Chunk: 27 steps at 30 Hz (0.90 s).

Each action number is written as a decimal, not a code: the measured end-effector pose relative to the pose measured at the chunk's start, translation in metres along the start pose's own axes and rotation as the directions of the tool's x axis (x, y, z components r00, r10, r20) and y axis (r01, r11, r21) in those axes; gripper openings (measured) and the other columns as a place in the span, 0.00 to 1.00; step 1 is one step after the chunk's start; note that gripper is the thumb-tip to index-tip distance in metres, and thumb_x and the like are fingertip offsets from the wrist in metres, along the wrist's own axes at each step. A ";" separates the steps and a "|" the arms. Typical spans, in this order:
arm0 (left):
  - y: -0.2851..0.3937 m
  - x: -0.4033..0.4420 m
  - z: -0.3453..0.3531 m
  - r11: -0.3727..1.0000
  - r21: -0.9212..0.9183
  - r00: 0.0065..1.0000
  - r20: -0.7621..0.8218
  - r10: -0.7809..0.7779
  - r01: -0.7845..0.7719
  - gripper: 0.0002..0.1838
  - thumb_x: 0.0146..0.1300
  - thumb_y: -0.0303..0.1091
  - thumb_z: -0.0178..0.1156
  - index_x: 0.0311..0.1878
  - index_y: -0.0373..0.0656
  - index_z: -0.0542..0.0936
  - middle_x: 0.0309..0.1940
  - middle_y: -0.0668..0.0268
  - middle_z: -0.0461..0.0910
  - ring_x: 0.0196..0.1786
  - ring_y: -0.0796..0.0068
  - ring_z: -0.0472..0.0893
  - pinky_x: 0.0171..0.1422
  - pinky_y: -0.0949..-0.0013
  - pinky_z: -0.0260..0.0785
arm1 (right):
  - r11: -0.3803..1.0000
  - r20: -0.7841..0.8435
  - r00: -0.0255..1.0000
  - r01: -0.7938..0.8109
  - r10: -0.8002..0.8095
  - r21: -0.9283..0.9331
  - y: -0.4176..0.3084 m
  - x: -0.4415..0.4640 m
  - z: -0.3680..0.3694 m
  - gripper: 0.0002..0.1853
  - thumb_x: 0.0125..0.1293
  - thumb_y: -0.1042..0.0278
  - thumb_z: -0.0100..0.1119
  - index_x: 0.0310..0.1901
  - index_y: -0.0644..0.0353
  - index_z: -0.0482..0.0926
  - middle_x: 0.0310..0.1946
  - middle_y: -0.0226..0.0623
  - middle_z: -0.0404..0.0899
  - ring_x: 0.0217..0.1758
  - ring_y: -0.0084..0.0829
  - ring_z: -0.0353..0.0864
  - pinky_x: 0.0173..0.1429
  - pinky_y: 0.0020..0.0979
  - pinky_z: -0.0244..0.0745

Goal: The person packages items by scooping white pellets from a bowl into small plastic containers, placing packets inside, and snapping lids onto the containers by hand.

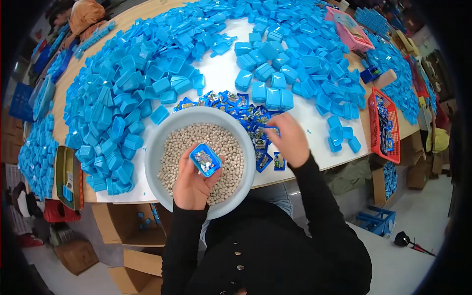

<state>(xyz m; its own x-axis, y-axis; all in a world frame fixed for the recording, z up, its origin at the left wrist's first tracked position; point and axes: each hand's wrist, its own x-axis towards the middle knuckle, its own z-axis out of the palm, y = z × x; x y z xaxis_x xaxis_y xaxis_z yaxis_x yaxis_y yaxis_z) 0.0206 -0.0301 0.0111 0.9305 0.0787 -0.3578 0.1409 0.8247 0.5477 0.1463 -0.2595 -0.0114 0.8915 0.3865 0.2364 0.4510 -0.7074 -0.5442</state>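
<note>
My left hand point(191, 184) holds a small open blue plastic box point(206, 160) above the basin. Inside the box lies a printed packet, silvery and green, though its print is too small to read. My right hand point(290, 140) is over the right end of a pile of blue printed packets point(231, 101), its thumb and fingers closing on a blue packet point(273, 130) that they partly hide. Below that hand, a single packet point(279, 161) lies apart near the table edge. The light grey basin point(153, 162) contains many small beige pellets point(231, 147) and rests at the table's front edge against my lap.
Large heaps of blue box parts point(113, 98) cover the table's left and back. Closed blue boxes point(273, 96) are grouped behind the packets. A red basket point(393, 147) of packets stands at right, a pink basket point(361, 44) behind. Cardboard boxes point(130, 223) sit below; another person point(86, 17) is far left.
</note>
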 end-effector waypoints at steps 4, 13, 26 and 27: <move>-0.001 -0.002 0.002 0.986 0.153 0.995 -0.066 0.070 -0.060 0.22 0.74 0.34 0.48 0.68 0.48 0.60 0.58 0.56 0.69 0.55 0.57 0.79 0.52 0.67 0.78 | 0.908 0.113 0.980 0.197 -0.166 -0.370 0.045 -0.024 0.027 0.15 0.50 0.76 0.62 0.42 0.62 0.80 0.45 0.43 0.76 0.46 0.45 0.74 0.52 0.37 0.72; -0.006 0.001 0.005 0.938 0.318 0.972 -0.140 0.187 -0.134 0.20 0.74 0.35 0.47 0.66 0.47 0.60 0.55 0.57 0.69 0.55 0.58 0.78 0.50 0.65 0.78 | 0.995 -0.139 0.987 -0.084 0.076 -0.059 0.001 -0.010 -0.004 0.14 0.59 0.77 0.62 0.48 0.62 0.79 0.33 0.36 0.77 0.33 0.29 0.75 0.39 0.24 0.70; 0.006 -0.004 -0.003 0.964 0.216 0.973 -0.135 0.189 -0.158 0.20 0.74 0.33 0.48 0.66 0.46 0.60 0.53 0.56 0.68 0.58 0.61 0.76 0.56 0.64 0.77 | 0.704 0.450 0.857 -0.159 -0.249 0.692 -0.091 0.082 0.040 0.17 0.58 0.68 0.62 0.50 0.61 0.79 0.29 0.36 0.79 0.27 0.32 0.75 0.34 0.31 0.72; 0.006 -0.006 -0.005 0.965 0.208 0.971 -0.145 0.191 -0.158 0.20 0.74 0.33 0.48 0.66 0.46 0.60 0.53 0.56 0.68 0.58 0.61 0.76 0.56 0.64 0.77 | 0.789 0.375 0.912 -0.105 -0.167 0.606 -0.074 0.110 0.060 0.16 0.59 0.66 0.61 0.47 0.62 0.80 0.29 0.38 0.79 0.27 0.34 0.76 0.35 0.32 0.72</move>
<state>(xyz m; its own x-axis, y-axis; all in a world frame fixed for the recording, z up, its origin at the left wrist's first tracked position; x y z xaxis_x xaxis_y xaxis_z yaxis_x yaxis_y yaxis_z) 0.0144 -0.0226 0.0124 0.8811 0.3148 -0.3528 0.0592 0.6668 0.7429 0.2083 -0.1291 0.0063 0.7217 0.6922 0.0049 0.2363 -0.2396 -0.9417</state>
